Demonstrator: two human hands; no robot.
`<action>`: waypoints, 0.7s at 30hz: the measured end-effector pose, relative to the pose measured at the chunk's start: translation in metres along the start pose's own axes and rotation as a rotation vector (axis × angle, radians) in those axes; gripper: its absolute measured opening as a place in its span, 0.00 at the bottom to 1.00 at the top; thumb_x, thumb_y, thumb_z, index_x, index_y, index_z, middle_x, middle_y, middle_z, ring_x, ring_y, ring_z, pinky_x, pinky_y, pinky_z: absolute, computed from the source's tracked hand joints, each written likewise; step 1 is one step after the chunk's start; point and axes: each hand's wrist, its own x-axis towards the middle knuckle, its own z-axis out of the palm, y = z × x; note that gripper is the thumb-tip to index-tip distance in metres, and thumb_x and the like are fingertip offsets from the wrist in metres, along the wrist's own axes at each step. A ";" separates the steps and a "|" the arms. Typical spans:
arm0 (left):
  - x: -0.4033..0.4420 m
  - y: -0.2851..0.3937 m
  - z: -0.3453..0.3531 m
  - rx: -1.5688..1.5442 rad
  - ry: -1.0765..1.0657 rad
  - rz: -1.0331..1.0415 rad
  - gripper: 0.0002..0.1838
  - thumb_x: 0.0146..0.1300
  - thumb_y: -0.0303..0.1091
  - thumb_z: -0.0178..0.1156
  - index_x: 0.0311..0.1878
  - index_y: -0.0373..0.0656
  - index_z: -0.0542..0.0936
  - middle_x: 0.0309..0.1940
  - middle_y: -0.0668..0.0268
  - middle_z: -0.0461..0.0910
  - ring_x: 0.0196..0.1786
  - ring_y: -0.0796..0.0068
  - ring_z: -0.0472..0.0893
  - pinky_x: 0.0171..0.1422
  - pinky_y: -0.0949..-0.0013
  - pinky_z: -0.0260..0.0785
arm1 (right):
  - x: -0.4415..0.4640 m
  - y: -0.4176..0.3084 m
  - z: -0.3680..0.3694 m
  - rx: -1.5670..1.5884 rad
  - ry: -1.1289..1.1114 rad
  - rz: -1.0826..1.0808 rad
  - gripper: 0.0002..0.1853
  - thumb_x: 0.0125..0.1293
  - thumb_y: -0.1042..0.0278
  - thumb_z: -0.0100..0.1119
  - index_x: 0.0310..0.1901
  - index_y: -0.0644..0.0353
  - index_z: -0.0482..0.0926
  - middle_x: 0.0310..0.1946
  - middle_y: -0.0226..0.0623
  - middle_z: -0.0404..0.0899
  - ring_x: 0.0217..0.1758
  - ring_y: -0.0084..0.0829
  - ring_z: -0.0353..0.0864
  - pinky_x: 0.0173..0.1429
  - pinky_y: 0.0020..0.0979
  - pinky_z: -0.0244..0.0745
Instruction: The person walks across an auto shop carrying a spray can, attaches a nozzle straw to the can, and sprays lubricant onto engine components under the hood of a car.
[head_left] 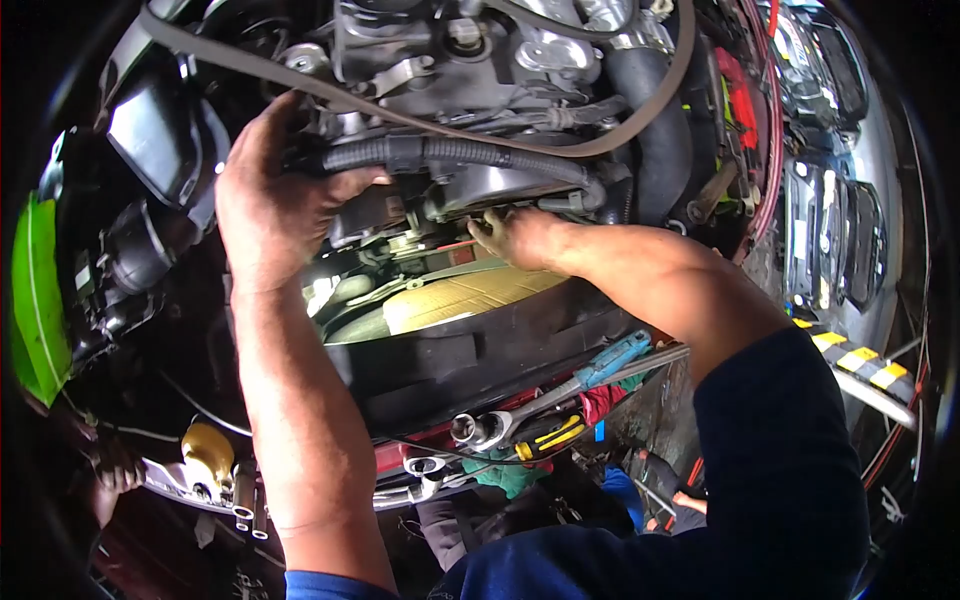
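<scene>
My left hand [270, 205] is spread at the left side of the engine [470, 70], with one finger reaching up and the thumb pointing right. Its other fingers are hidden, close to the end of a black corrugated hose [465, 152]. My right hand [520, 238] reaches in below that hose, in front of the engine, with its fingers curled inward. Whatever those fingertips touch is too small or hidden to make out. A long loose-looking belt [400, 118] loops across the engine above both hands.
Below the hands lies a yellowish padded sheet [470, 295] behind a black front panel [430, 355]. A long-handled ratchet [485, 430], a yellow-black tool [550, 437] and a blue-handled tool [615, 358] rest along the front edge. Another person's hand [118, 470] is at lower left.
</scene>
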 end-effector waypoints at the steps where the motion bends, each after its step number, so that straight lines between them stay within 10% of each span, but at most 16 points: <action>1: 0.000 -0.001 0.001 0.001 0.008 0.005 0.47 0.27 0.38 0.87 0.58 0.36 0.79 0.50 0.55 0.85 0.53 0.62 0.85 0.60 0.63 0.78 | -0.006 -0.001 -0.007 0.064 -0.008 0.011 0.32 0.70 0.69 0.43 0.76 0.60 0.54 0.74 0.62 0.56 0.69 0.54 0.72 0.72 0.48 0.69; 10: 0.001 -0.003 0.000 0.089 0.060 0.131 0.48 0.24 0.50 0.84 0.55 0.39 0.80 0.43 0.59 0.85 0.47 0.59 0.85 0.52 0.61 0.79 | -0.042 0.004 -0.035 0.277 0.241 -0.198 0.41 0.52 0.62 0.75 0.67 0.59 0.68 0.65 0.49 0.68 0.62 0.51 0.77 0.66 0.43 0.76; 21: 0.002 -0.004 -0.001 0.144 0.053 0.105 0.50 0.24 0.52 0.83 0.57 0.42 0.80 0.45 0.59 0.84 0.52 0.57 0.83 0.56 0.58 0.77 | -0.117 -0.006 -0.073 0.684 0.687 -0.263 0.40 0.53 0.69 0.75 0.69 0.55 0.68 0.65 0.43 0.71 0.66 0.46 0.74 0.68 0.41 0.73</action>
